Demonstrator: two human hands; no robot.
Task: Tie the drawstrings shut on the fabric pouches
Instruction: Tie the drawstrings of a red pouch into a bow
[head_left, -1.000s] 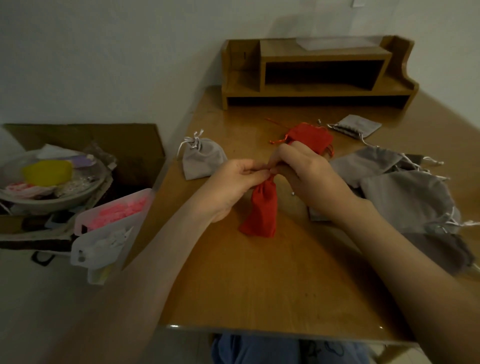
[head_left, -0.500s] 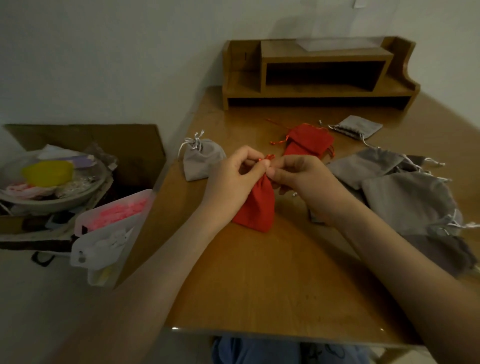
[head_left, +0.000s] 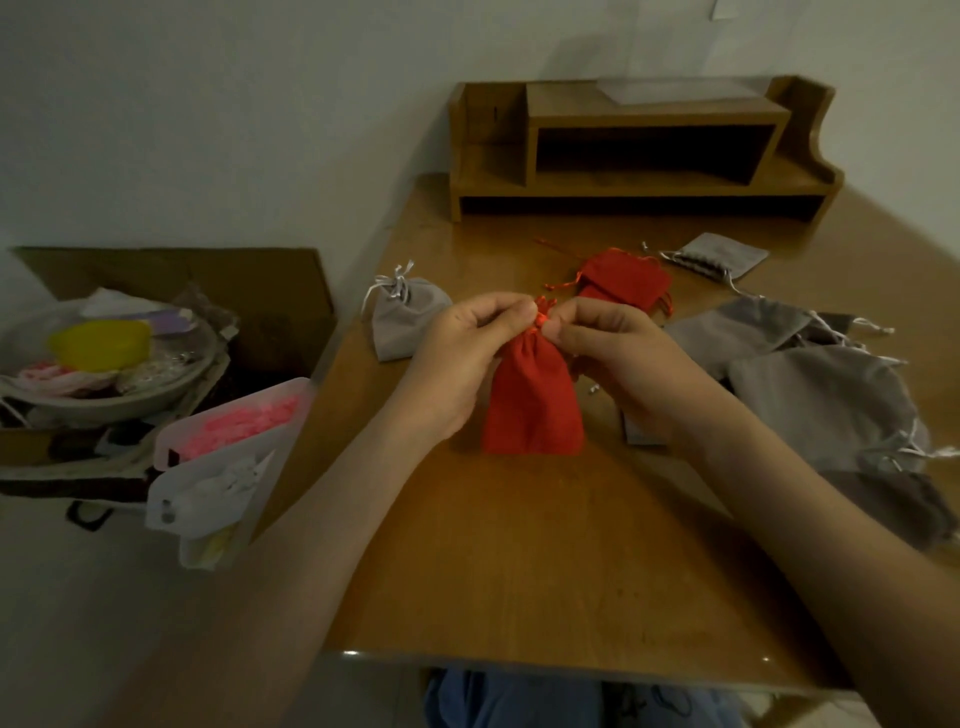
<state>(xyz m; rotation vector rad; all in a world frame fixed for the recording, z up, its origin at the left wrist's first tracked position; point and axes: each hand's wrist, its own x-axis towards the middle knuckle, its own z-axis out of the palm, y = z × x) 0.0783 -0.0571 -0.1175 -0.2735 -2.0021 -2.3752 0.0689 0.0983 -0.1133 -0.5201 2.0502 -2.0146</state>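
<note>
Two bare forearms reach in from the near edge, with no sleeves, watch or rings visible on the left hand (head_left: 457, 358) or right hand (head_left: 618, 364). Blue clothing (head_left: 519, 699), creased and dim, shows below the near edge of the worktop (head_left: 519, 571).

**Dim corner, wooden desk against a pale wall**

A brown wooden table (head_left: 519, 571) stands against a plain pale wall (head_left: 208, 104) in low light. At its far edge sits a wooden desktop shelf unit (head_left: 644, 150) with open compartments. To the left, beside the table, an open cardboard box (head_left: 208, 270) holds household clutter, with a translucent plastic organiser (head_left: 223, 457) leaning nearby.
</note>
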